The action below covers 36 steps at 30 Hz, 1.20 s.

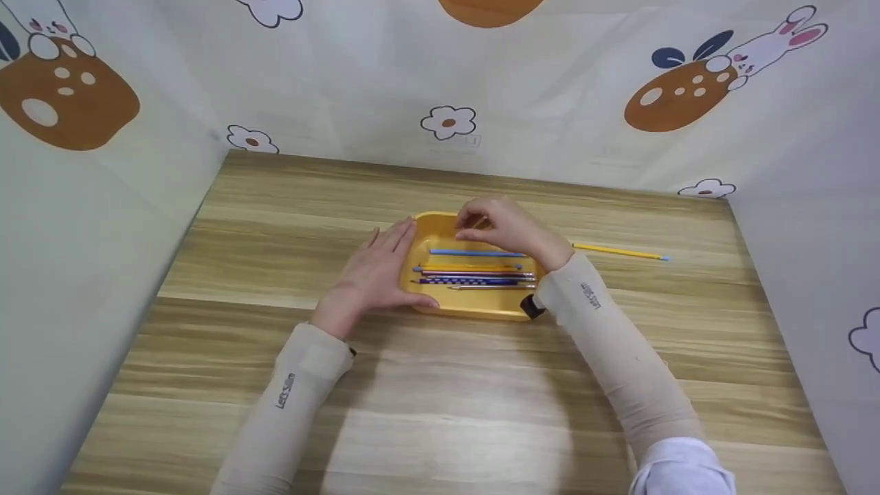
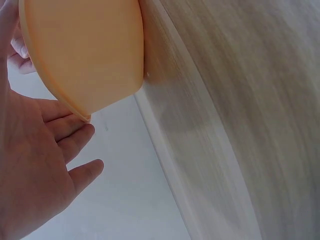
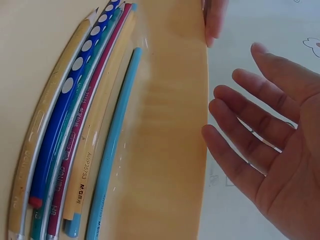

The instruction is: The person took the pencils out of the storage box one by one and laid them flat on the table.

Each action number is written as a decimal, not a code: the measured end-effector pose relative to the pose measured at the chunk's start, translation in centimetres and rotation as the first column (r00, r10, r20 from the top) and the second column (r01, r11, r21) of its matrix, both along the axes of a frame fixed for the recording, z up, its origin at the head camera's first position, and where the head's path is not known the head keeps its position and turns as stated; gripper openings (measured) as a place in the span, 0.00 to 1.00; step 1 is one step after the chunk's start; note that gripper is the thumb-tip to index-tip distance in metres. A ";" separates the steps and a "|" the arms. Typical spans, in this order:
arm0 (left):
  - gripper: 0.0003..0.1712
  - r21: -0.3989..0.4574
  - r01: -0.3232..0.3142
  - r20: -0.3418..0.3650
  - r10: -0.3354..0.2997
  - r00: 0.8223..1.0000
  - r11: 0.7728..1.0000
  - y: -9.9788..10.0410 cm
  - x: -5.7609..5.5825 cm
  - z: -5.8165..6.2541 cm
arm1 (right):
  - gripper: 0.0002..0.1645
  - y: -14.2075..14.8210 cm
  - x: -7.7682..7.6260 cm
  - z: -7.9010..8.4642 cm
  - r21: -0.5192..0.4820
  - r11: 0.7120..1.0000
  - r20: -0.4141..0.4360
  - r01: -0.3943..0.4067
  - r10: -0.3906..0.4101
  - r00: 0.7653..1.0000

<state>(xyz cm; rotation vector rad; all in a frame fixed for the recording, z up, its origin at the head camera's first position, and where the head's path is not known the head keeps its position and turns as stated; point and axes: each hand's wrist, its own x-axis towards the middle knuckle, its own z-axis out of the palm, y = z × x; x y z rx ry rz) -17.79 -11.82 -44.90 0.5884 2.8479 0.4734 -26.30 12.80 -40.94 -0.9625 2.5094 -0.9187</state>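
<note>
Several pencils [image 3: 54, 135] lie lengthwise in the yellow tray [image 1: 474, 300], most packed side by side towards its near wall, with one blue pencil [image 3: 114, 142] apart from them nearer the far wall. A loose pencil [image 1: 619, 252], yellow with a blue end, lies on the surface [image 1: 447, 412] outside the tray, on its right.

The left hand [image 1: 375, 275] lies along the tray's left rim, its grip spread, with the thumb at the near corner. Light pressure should be enough there; a hard push could slide the tray across the surface.

The right hand [image 1: 505, 223] is over the far rim, its grip loosely bent, fingers apart and pinching nothing that shows. Whether its fingertips touch the rim, I cannot tell.

To set the blue pencil closer to the bundle, a gentle roll under flat fingertips would probably beat lifting it. The loose pencil would be best pinched near its middle, turned in line with the others and lowered close to the tray floor before release, since a dropped pencil could roll and upset the row.
</note>
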 end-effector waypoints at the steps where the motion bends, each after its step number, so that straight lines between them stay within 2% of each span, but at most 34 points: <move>1: 0.78 0.000 -0.003 0.001 0.003 1.000 1.000 0.0 0.0 0.0 | 0.20 -0.1 0.0 0.0 0.001 1.000 0.002 0.001 -0.001 1.000; 5: 0.77 -0.006 -0.001 -0.002 0.001 1.000 1.000 0.0 0.0 0.1 | 0.20 -0.3 -0.3 0.0 -0.031 1.000 -0.020 0.001 -0.002 1.000; 11: 0.78 -0.008 0.007 0.003 -0.007 1.000 1.000 0.0 0.0 -0.1 | 0.16 -0.5 -0.8 -0.6 -0.075 0.997 -0.118 -0.033 0.024 0.993; 16: 0.78 -0.008 0.001 0.005 -0.001 1.000 1.000 0.0 0.0 -0.1 | 0.17 -0.6 -0.9 -0.6 -0.040 0.998 -0.119 -0.057 0.052 0.992; 21: 0.78 0.001 -0.004 0.008 0.004 1.000 1.000 0.0 0.0 -0.1 | 0.19 -0.6 -1.1 -0.5 -0.032 0.999 -0.139 -0.035 0.030 0.990; 26: 0.78 0.009 -0.003 0.005 0.003 1.000 1.000 0.0 0.1 -0.1 | 0.19 -0.7 -1.1 -1.1 0.006 0.998 -0.165 -0.059 0.059 0.985; 31: 0.78 0.005 -0.001 0.005 0.001 1.000 1.000 0.0 0.1 -0.1 | 0.18 -0.8 -1.0 -1.8 0.040 0.995 -0.121 -0.086 0.090 0.989; 36: 0.78 -0.006 0.007 -0.001 -0.007 1.000 1.000 0.0 0.0 0.0 | 0.15 -0.7 -0.9 -2.1 0.089 0.992 0.032 -0.094 0.091 0.995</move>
